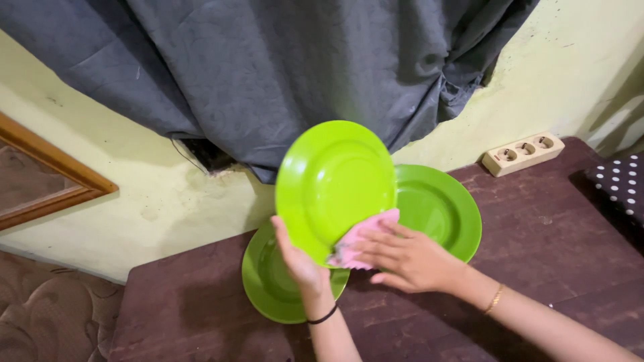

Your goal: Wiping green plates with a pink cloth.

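My left hand [298, 258] holds a bright green plate [333, 181] upright by its lower edge, its hollow face turned toward me. Against the plate's lower right rim my right hand [406, 258] presses a pink cloth [359, 238], fingers spread flat over it. Two more green plates lie on the dark brown table [537, 228]: one [275, 285] below the held plate on the left, one [439, 208] behind it on the right.
A beige power strip [523, 153] lies at the table's far right edge against the yellow wall. A dark grey curtain [282, 67] hangs above. A polka-dotted fabric [620, 182] sits at the right. A wooden frame [54, 175] leans at the left.
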